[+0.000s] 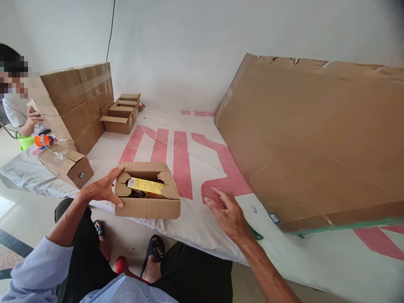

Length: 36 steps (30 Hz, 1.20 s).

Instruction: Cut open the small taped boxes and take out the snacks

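**Open box held at one end, yellow packet inside**

The small open box (148,208) sits near the front edge of the table, on the white cloth (195,219). Inside lies a yellow packet (145,186), with darker items partly showing beneath it; how many there are, I cannot tell.

The left hand (101,189) holds the box across its left end, thumb at the near corner and fingers at the far one. The right hand (229,214) is well apart from the box on its other side, fingers loosely parted, with nothing visible in it. Whether it touches the cloth is unclear.

The step in hand looks like steadying a box that already has contents. Any move on it calls for the left hand to keep the box square, and for the right to come in cleanly past the end flaps, which narrow the opening.

Beyond the left hand lies a taped box (65,164), with stacked cartons (75,101) behind it and a few open boxes (116,122) beside the stack. A person (15,111) is at the far left. On the right, a large cardboard panel (315,139) leans at a slant.
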Tool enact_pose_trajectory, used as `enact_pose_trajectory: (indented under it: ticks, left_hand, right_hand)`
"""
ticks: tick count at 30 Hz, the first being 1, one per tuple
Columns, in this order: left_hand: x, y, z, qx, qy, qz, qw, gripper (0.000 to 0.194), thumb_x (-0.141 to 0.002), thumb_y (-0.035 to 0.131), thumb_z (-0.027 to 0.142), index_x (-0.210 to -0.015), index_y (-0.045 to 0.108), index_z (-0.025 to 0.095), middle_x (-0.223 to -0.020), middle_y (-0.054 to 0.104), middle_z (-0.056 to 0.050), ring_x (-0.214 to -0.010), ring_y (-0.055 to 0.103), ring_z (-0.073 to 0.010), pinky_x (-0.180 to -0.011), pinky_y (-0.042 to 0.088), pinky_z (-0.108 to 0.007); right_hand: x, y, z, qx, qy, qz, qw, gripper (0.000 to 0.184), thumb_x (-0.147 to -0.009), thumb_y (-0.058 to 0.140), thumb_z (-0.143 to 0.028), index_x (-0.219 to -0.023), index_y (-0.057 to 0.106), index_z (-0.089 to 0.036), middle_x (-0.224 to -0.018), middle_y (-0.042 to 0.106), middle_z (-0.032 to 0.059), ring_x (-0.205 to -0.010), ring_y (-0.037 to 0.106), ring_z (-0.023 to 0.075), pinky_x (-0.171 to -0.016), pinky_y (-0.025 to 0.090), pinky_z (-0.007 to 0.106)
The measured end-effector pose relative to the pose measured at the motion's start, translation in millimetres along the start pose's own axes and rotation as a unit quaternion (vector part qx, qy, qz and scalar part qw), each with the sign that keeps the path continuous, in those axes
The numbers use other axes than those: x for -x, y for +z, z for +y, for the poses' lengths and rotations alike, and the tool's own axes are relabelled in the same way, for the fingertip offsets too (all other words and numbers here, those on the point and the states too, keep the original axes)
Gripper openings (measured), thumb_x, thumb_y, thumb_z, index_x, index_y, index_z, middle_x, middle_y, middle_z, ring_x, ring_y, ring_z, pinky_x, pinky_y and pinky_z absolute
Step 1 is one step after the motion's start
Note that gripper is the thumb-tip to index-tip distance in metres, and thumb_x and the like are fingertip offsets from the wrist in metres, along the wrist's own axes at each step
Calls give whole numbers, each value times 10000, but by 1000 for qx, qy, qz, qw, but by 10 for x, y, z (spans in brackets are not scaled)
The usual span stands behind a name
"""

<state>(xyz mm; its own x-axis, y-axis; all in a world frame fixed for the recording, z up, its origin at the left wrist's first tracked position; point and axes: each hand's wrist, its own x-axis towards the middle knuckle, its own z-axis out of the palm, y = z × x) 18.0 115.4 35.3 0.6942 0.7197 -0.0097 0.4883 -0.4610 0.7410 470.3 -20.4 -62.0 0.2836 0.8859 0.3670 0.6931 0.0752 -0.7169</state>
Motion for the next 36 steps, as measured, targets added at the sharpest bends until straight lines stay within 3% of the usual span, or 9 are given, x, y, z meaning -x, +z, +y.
enact_pose_trajectory:
  ticks: [5, 8, 10, 13, 16, 19, 25, 29, 36]
  left_hand:
    - [19, -10, 95, -45, -8, 20, 999, 1410, -566, 1003, 638, -1729, 293, 273, -1822, 124, -161, -1644, 261, -441, -1325, 306, -515]
    - [13, -13, 142, -69, -6, 16, 997, 1407, -548, 1011, 635, -1715, 317, 270, -1806, 167, -167, -1634, 278, -448, -1325, 307, -503]
    - [-2, -5, 172, -81, 1, 6, 997, 1383, -558, 1011, 616, -1704, 328, 249, -1730, 320, -179, -1582, 375, -429, -1312, 333, -495]
    - [-29, 42, 223, -88, 10, 8, 996, 1278, -593, 1004, 554, -1662, 379, 238, -1534, 511, -151, -1430, 531, -386, -1239, 429, -490]
    - [-55, 136, 286, -79, 8, 14, 997, 1240, -582, 1010, 487, -1633, 404, 235, -1445, 547, -126, -1357, 569, -378, -1176, 488, -500]
    - [-82, 261, 356, -77, 0, 16, 997, 1282, -561, 1018, 428, -1649, 374, 218, -1484, 515, -149, -1386, 542, -407, -1178, 486, -540]
    - [-142, 468, 400, -64, 28, 10, 997, 1404, -536, 1027, 439, -1700, 284, 188, -1545, 449, -194, -1470, 467, -440, -1264, 391, -577]
    - [-157, 516, 362, -39, 41, 20, 998, 1401, -540, 1024, 484, -1701, 296, 196, -1573, 426, -203, -1479, 457, -450, -1271, 378, -586]
    - [-140, 510, 338, -22, 24, 45, 998, 1459, -497, 1035, 530, -1698, 302, 144, -1543, 483, -238, -1435, 489, -494, -1241, 391, -647]
  right_hand:
    - [-90, 319, -799, -114, -98, -147, 978, 778, -937, 707, -625, -1590, 476, -269, -1665, 463, 139, -1553, 421, 337, -1267, 403, 543]
    - [-53, 487, -924, -117, -108, -173, 972, 802, -953, 714, -571, -1639, 422, -275, -1706, 399, 141, -1588, 375, 335, -1292, 378, 544]
    - [-8, 530, -901, -99, -105, -167, 975, 777, -976, 693, -529, -1652, 402, -277, -1707, 393, 144, -1583, 385, 336, -1280, 399, 548]
    - [26, 484, -893, -52, -135, -136, 980, 741, -979, 700, -516, -1626, 437, -270, -1680, 434, 156, -1548, 436, 351, -1243, 442, 573]
    - [-50, 405, -1047, 2, -214, -94, 972, 559, -1008, 667, -462, -1512, 565, -244, -1614, 527, 155, -1495, 498, 350, -1220, 456, 575]
    - [-227, 372, -1284, 62, -261, -135, 954, 380, -1005, 649, -366, -1350, 678, -210, -1385, 702, 150, -1339, 620, 344, -1144, 506, 544]
    - [-544, 294, -1449, 228, -216, -294, 903, 311, -877, 751, -348, -1154, 757, -205, -1207, 770, 152, -1172, 677, 356, -1034, 520, 498]
    - [-585, 247, -1451, 268, -202, -338, 879, 203, -826, 726, -274, -1013, 781, -219, -1083, 783, 143, -1114, 691, 346, -994, 499, 461]
    - [-535, 95, -1553, 84, -104, -283, 950, 229, -827, 695, -396, -973, 771, -237, -1019, 760, 76, -952, 697, 264, -792, 525, 346]
